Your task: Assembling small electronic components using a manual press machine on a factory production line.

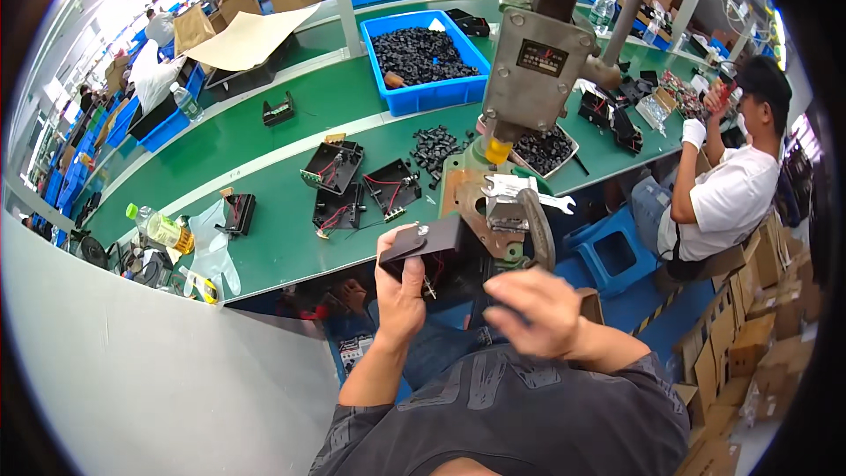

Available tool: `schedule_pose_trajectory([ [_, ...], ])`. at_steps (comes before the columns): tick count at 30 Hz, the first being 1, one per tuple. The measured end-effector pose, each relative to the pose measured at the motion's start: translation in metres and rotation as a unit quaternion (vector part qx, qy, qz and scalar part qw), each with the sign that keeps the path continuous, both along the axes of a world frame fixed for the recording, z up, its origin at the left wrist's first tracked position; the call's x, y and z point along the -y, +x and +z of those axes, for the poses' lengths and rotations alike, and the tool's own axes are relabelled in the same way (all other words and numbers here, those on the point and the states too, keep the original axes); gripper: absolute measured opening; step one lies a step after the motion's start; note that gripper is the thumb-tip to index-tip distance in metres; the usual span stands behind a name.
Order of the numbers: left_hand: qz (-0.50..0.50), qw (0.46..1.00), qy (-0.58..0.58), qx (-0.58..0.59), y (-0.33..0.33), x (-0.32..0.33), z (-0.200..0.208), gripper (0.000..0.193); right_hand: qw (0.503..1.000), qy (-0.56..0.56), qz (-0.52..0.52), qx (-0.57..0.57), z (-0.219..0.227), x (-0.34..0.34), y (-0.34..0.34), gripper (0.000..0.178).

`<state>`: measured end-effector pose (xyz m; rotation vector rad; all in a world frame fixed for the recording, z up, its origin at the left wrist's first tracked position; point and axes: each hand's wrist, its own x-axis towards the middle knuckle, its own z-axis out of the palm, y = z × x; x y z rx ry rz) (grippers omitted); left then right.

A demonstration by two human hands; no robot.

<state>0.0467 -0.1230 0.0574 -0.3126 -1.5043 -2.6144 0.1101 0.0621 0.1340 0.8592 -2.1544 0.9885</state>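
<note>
My left hand [401,301] is closed around a black plastic housing [448,240], held tilted just in front of the press, with thin red wire and a small metal part showing below it. To the right of the housing, my right hand [539,310] is raised with its fingers apart and nothing visible in them; it is slightly blurred. Beyond both hands stands the metal bench press [535,66], with a fixture [509,203] under its ram, a wrench [557,203] lying on it and a curved handle [536,234] beside it.
On the green bench [273,251] lie several black housings [337,166] with wires and a heap of small black parts [434,150]. Behind is a blue bin [432,101] of black parts. A plastic glove [211,247] lies left. A co-worker [727,167] sits right, near a blue stool [612,251].
</note>
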Motion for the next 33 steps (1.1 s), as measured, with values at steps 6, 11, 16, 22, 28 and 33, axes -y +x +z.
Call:
schedule_pose_trajectory([
  [6, -0.180, 0.983, -0.017, -0.029, -0.016, 0.005, -0.016, 0.082, 0.974, -0.141, -0.079, 0.156, 0.020, -0.014, -0.004, 0.023],
  [11, -0.315, 0.948, -0.035, 0.018, -0.018, -0.008, -0.016, 0.102, 0.937, -0.155, 0.040, 0.311, 0.018, -0.028, -0.013, 0.023],
  [16, -0.349, 0.932, -0.089, 0.032, -0.018, -0.021, -0.002, 0.101, 0.939, -0.121, 0.083, 0.311, 0.016, -0.048, -0.019, 0.019],
  [22, -0.292, 0.951, -0.083, 0.065, -0.006, -0.029, 0.004, 0.072, 0.954, -0.114, 0.115, 0.254, 0.005, -0.072, -0.023, 0.013],
  [28, -0.133, 0.975, -0.039, 0.174, 0.028, -0.055, 0.006, 0.046, 0.974, -0.117, 0.145, 0.126, -0.017, -0.088, -0.026, 0.026],
  [33, -0.009, 0.990, -0.110, 0.084, 0.029, -0.077, -0.004, 0.060, 0.973, -0.144, 0.145, 0.104, -0.031, -0.098, -0.034, 0.029],
])
